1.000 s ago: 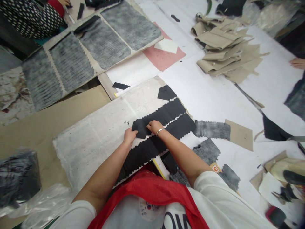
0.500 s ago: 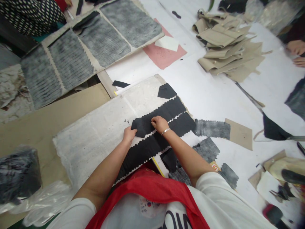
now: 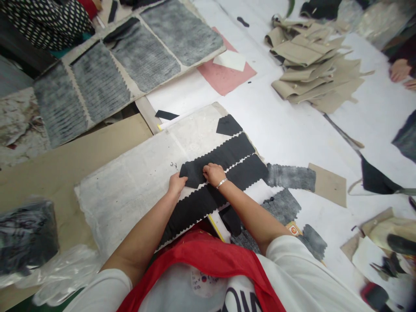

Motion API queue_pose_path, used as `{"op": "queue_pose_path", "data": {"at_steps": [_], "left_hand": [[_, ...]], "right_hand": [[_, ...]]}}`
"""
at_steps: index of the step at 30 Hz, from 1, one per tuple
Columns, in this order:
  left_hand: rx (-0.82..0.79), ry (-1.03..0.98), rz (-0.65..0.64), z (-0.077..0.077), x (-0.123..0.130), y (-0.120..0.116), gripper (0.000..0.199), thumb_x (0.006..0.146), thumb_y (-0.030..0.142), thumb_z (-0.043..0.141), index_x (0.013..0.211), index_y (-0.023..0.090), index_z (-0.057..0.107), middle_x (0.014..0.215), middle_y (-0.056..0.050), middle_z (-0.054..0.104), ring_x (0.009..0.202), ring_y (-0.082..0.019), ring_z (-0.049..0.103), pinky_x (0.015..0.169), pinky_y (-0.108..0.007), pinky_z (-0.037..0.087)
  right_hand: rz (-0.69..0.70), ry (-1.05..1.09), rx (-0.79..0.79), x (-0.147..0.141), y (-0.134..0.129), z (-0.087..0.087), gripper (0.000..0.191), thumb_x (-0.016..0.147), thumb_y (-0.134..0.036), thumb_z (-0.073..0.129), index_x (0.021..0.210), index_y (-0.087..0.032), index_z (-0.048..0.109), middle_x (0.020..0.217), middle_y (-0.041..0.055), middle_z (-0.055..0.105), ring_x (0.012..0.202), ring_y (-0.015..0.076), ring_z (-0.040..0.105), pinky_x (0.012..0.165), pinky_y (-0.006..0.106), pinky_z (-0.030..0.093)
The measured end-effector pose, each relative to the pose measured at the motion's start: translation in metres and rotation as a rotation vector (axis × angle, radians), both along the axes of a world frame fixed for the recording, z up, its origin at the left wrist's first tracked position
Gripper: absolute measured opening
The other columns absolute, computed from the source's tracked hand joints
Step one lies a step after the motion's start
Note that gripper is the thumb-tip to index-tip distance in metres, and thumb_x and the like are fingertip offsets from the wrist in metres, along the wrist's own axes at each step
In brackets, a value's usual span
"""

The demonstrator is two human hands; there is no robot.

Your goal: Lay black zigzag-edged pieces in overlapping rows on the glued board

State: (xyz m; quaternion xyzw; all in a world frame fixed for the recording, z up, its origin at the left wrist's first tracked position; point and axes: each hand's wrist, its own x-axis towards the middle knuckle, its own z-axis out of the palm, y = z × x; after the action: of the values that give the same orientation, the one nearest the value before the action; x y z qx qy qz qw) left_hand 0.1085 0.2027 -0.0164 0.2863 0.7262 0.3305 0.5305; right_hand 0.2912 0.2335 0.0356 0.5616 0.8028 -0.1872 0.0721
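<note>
My left hand (image 3: pixel 177 183) pinches the pointed left end of a black scalloped-edge piece (image 3: pixel 191 172) between thumb and fingers. My right hand (image 3: pixel 214 174), with a bracelet at the wrist, has its fingers pressed together on the same piece, a little to the right. This piece lies in line with a black strip (image 3: pixel 232 149) on a pale, worn board (image 3: pixel 130 173). Nearer my body, a second black scalloped strip (image 3: pixel 191 207) runs along the board, partly under my right forearm. A smaller black piece (image 3: pixel 229 125) sits at the board's far right corner.
Another board with several grey panels (image 3: pixel 149 56) stands at the upper left. Beige folded pieces (image 3: pixel 312 60) are heaped at the upper right, near another person's hand (image 3: pixel 399 70). Grey scraps (image 3: pixel 282 206) lie right of my arm. A bagged black bundle (image 3: pixel 27 234) sits lower left.
My right hand has shifted slightly left along the black piece, closer to my left hand. My left hand keeps its hold on the pointed end. The whole view has moved slightly.
</note>
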Motion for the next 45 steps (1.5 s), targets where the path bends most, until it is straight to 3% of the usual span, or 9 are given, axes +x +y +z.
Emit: {"op": "queue_pose_path", "data": {"at_steps": [6,17,24,30,45], "left_hand": [[-0.015,0.034,0.010,0.002,-0.003,-0.002,0.027,0.055,0.016,0.063,0.081,0.012,0.071,0.069,-0.005,0.068,0.072,-0.021,0.065,0.067,-0.029,0.050],[-0.015,0.045,-0.005,0.012,-0.004,-0.005,0.025,0.056,0.013,0.058,0.078,0.012,0.070,0.068,-0.004,0.068,0.064,-0.018,0.063,0.059,-0.026,0.048],[-0.012,0.045,-0.004,0.012,-0.003,-0.004,0.025,0.056,0.012,0.058,0.078,0.011,0.070,0.066,-0.003,0.067,0.059,-0.016,0.061,0.055,-0.024,0.046],[-0.011,0.035,-0.003,0.012,-0.004,-0.005,0.024,0.057,0.013,0.059,0.078,0.012,0.070,0.067,-0.003,0.068,0.060,-0.016,0.061,0.055,-0.023,0.046],[-0.014,0.110,-0.043,0.017,-0.013,-0.012,0.027,0.059,0.016,0.059,0.083,0.012,0.071,0.074,-0.006,0.070,0.068,-0.019,0.064,0.059,-0.024,0.047]], "right_hand": [[-0.008,-0.002,-0.010,-0.001,0.001,0.001,0.015,0.085,-0.028,0.052,0.092,-0.021,0.063,0.095,0.0065,0.061,0.090,0.0196,0.055,0.072,0.029,0.034],[-0.017,-0.009,-0.003,-0.003,0.000,0.003,0.019,0.087,-0.027,0.048,0.094,-0.022,0.064,0.095,0.0062,0.061,0.089,0.0200,0.054,0.071,0.029,0.032],[0.147,0.041,0.044,-0.004,-0.005,0.006,0.030,0.091,-0.023,0.039,0.109,-0.025,0.063,0.104,0.0086,0.058,0.092,0.0205,0.048,0.074,0.032,0.028],[0.252,-0.002,0.073,-0.004,-0.007,0.005,0.030,0.091,-0.024,0.041,0.106,-0.023,0.067,0.103,0.0110,0.056,0.093,0.0227,0.042,0.077,0.035,0.025],[0.240,-0.017,0.060,-0.007,-0.008,0.007,0.032,0.092,-0.023,0.039,0.108,-0.024,0.066,0.107,0.0114,0.055,0.095,0.0234,0.041,0.078,0.035,0.025]]}}
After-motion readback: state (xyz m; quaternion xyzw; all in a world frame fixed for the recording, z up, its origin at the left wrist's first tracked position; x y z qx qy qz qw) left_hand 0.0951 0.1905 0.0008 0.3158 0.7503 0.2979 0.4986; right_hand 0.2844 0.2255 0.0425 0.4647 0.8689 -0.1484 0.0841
